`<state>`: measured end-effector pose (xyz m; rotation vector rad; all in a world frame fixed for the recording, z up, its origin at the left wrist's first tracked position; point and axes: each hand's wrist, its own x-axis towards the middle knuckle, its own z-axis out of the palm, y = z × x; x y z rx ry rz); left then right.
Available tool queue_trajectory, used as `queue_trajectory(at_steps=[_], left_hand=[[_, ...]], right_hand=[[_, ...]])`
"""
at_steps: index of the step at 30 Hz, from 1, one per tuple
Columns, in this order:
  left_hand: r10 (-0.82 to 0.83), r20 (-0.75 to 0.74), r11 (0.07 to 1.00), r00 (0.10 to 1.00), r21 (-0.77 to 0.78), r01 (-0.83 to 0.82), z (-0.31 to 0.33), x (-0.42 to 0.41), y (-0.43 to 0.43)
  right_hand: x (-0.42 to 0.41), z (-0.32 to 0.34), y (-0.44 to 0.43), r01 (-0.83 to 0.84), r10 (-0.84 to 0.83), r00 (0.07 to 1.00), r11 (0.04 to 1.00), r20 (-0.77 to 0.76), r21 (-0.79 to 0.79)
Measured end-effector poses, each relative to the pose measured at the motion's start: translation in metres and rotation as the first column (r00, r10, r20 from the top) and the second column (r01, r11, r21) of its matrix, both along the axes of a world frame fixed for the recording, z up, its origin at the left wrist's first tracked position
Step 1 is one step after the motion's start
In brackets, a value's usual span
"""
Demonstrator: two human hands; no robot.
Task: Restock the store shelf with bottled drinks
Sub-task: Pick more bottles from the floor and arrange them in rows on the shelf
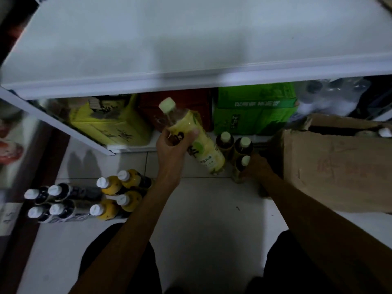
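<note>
Below the white shelf [191,49], the left hand [176,145] gripped a tilted yellow-labelled bottle [209,153], while the right hand [258,168] clasped a green-capped bottle [244,163] standing on the floor [212,209]

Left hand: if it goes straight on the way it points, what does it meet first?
Most likely the red carton under the white shelf, straight ahead of the left hand and its yellow-green bottle. Depth is unclear; held higher, the cap could meet the shelf lip first.
</note>
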<state>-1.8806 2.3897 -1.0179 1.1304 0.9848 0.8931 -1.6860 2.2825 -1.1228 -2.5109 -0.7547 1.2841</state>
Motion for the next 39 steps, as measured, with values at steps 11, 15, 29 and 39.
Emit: queue_trajectory(at_steps=[11, 15, 29, 39], left_hand=[[0.07, 0.063, 0.994, 0.996, -0.086, -0.065, 0.013, -0.019, 0.006], [0.013, 0.046, 0.995, 0.999, -0.102, -0.008, 0.014, -0.006, 0.0], [-0.233, 0.117, 0.924, 0.965, -0.284, 0.258, 0.016, 0.022, -0.014], [-0.351, 0.033, 0.89, 0.936, -0.3, 0.345, 0.007, 0.015, -0.021]], right_hand=[[-0.002, 0.005, -0.006, 0.059, -0.073, 0.995, 0.976, 0.061, 0.209], [-0.004, 0.029, -0.011, 0.313, -0.243, 0.945, 0.87, -0.22, 0.381], [-0.015, 0.168, -0.024, 0.701, -0.07, 0.625, 0.489, -0.777, 0.519], [-0.027, 0.16, -0.031, 0.655, -0.227, 0.595, 0.693, -0.771, 0.302]])
